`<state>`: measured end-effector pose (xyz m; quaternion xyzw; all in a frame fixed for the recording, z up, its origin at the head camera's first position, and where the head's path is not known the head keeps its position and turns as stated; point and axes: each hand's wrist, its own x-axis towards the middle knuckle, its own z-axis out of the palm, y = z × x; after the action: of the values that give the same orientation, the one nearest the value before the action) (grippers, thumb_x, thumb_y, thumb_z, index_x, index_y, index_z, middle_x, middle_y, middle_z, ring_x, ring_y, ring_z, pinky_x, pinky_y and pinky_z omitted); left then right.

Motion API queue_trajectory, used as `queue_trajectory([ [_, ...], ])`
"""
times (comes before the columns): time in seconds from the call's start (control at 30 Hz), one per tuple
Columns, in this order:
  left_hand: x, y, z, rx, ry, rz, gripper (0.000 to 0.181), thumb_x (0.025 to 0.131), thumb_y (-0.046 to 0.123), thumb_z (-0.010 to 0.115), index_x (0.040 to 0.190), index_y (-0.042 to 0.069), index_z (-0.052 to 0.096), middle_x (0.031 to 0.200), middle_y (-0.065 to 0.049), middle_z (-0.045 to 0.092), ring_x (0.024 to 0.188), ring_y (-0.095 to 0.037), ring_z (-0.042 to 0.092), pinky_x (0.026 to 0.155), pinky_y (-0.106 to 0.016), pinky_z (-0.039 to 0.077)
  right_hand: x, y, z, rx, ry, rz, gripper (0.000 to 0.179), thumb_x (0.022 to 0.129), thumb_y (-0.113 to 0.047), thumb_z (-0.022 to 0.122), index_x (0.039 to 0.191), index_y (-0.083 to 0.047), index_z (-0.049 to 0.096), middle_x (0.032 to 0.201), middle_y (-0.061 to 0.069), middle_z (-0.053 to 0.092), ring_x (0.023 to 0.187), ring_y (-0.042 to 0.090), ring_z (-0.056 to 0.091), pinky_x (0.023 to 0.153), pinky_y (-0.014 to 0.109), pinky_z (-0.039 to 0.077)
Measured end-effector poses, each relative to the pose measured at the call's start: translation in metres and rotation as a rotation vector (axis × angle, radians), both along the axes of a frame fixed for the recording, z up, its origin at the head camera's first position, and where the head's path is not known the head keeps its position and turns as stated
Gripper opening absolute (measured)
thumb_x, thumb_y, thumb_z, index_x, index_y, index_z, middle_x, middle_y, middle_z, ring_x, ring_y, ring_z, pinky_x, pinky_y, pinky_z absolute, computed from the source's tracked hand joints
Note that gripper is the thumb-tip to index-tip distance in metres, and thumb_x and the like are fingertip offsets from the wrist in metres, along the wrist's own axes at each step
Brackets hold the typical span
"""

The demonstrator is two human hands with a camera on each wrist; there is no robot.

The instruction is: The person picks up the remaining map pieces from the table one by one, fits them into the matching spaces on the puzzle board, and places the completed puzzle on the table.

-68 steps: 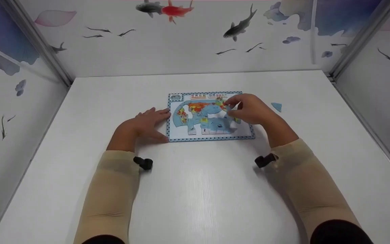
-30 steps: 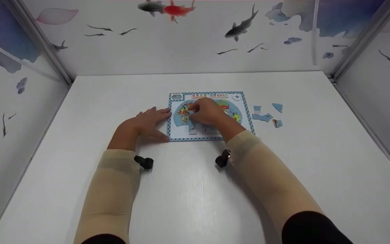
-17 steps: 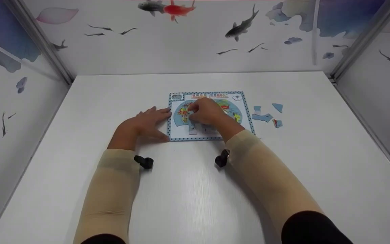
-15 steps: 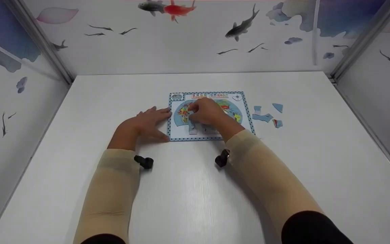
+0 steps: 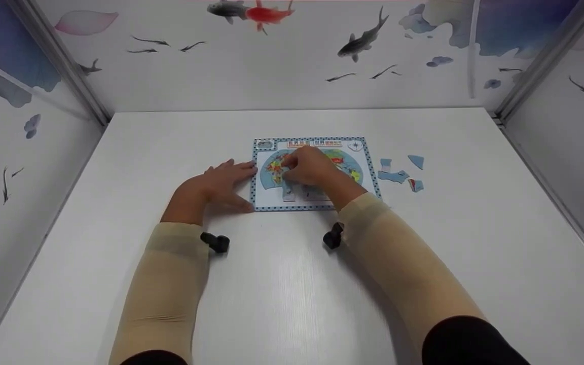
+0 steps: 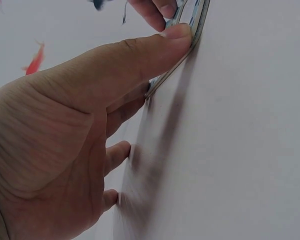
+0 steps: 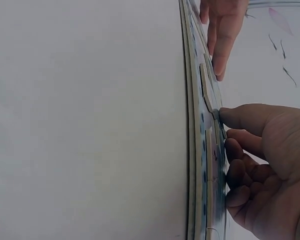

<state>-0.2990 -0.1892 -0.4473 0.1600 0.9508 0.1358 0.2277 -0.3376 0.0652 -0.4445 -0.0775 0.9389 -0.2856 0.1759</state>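
A jigsaw board (image 5: 345,204) printed with a world map lies flat on the table in the head view, framed by a blue dotted border. Along its left edge rests my left hand (image 5: 223,186), fingers spread; in the left wrist view the thumb (image 6: 176,37) touches the board's corner. My right hand (image 5: 308,166) reaches across the map. Its thumb and index finger pinch at a puzzle piece (image 7: 215,117) on the map's left part, while the other fingers curl, as the right wrist view shows. The hand hides much of the map's middle.
Right of the board lie loose pieces: a blue triangular one (image 5: 416,161), a small blue-and-white one (image 5: 386,164), a long blue one (image 5: 394,176) and a red-and-blue one (image 5: 415,185). Walls with painted fish (image 5: 363,40) enclose the white table (image 5: 271,284).
From the board's right side my right hand has moved left to the map's left part, bringing several loose pieces into view. Over the last second both hands have stayed nearly still.
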Motion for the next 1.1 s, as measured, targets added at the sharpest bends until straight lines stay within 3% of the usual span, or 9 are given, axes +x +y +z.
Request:
queue_trajectory([
  [0.17,0.000,-0.001,0.001,0.001,-0.004,0.005,0.106,0.084,0.055,0.085,0.170,0.044,0.023,0.181,0.016,0.012,0.172,-0.030,-0.003,0.135,-0.068,0.005,0.000,-0.001,0.004,0.021,-0.046,-0.011,0.041,0.097,-0.038,0.079,0.137,-0.029,0.075,0.127,-0.007,0.071,0.114,0.019,0.065,0.098,0.035,0.056],
  [0.37,-0.001,-0.001,-0.001,0.004,-0.009,0.011,0.106,0.084,0.054,0.084,0.170,0.044,0.023,0.181,0.018,0.012,0.172,-0.029,-0.003,0.136,-0.067,0.005,-0.002,-0.002,0.002,0.053,-0.029,0.021,0.041,0.098,-0.040,0.078,0.138,-0.028,0.075,0.137,-0.005,0.071,0.113,0.020,0.066,0.095,0.035,0.058],
  [0.53,-0.002,-0.002,-0.003,0.008,-0.013,0.023,0.106,0.084,0.056,0.085,0.169,0.047,0.022,0.181,0.020,0.012,0.172,-0.028,-0.004,0.136,-0.067,0.005,-0.002,0.000,0.000,0.029,-0.006,0.026,0.036,0.102,-0.036,0.074,0.137,-0.027,0.075,0.140,-0.004,0.072,0.113,0.020,0.067,0.096,0.037,0.058],
  [0.67,-0.002,-0.001,-0.003,0.006,-0.011,0.021,0.107,0.083,0.057,0.085,0.169,0.048,0.021,0.181,0.019,0.012,0.172,-0.027,-0.004,0.136,-0.066,0.004,-0.001,0.004,0.002,-0.014,-0.004,-0.017,0.032,0.102,-0.035,0.073,0.133,-0.028,0.078,0.139,-0.004,0.071,0.115,0.019,0.065,0.102,0.038,0.058],
  [1.1,0.000,0.001,-0.004,0.019,-0.012,0.048,0.108,0.082,0.054,0.087,0.168,0.050,0.023,0.181,0.019,0.013,0.172,-0.026,-0.005,0.136,-0.067,0.003,0.012,0.053,0.031,-0.141,0.053,-0.076,0.036,0.101,-0.041,0.073,0.134,-0.025,0.076,0.126,0.002,0.069,0.111,0.025,0.064,0.092,0.038,0.061],
])
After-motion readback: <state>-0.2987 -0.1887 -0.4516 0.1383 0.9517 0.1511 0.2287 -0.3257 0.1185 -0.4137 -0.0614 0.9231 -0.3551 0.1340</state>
